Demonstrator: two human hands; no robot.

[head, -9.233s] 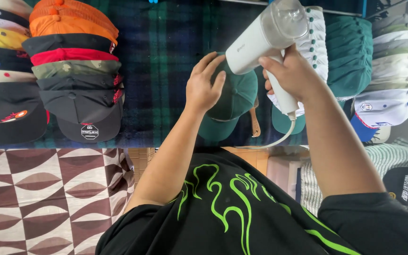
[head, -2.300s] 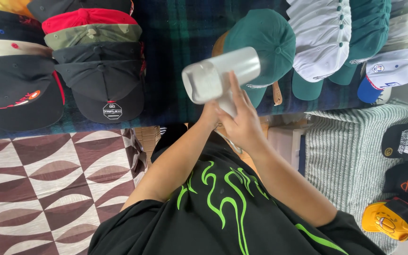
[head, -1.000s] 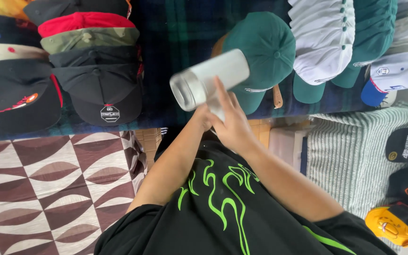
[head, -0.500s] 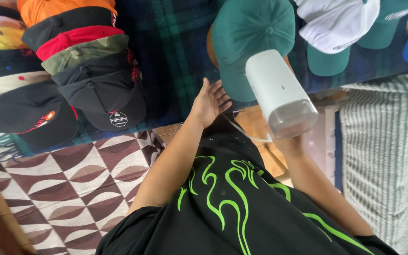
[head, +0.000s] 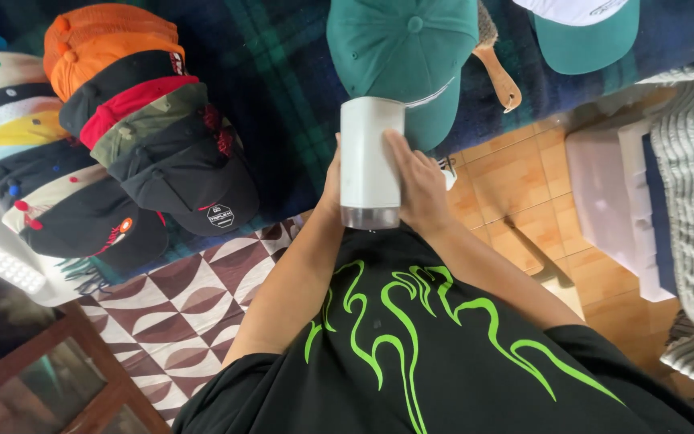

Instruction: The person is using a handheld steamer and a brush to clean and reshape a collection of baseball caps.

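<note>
Plaid blanket [head: 291, 88] is spread wide under a stack of caps [head: 122, 145] and 1 green cap [head: 403, 48]. Below that green cap, a white handheld steamer [head: 369, 165] is gripped between 2 hands: left hand [head: 332, 181] partly hidden behind it, right hand [head: 421, 186] wrapped on its side.

My steamer [head: 369, 161] is white. The cap [head: 405, 56] behind it is green. The blanket [head: 283, 96] has dark blue and green checks. My shirt [head: 411, 362] is black with bright green flames. The floor tiles [head: 194, 297] are brown and white. One cap [head: 106, 32] is orange.
</note>
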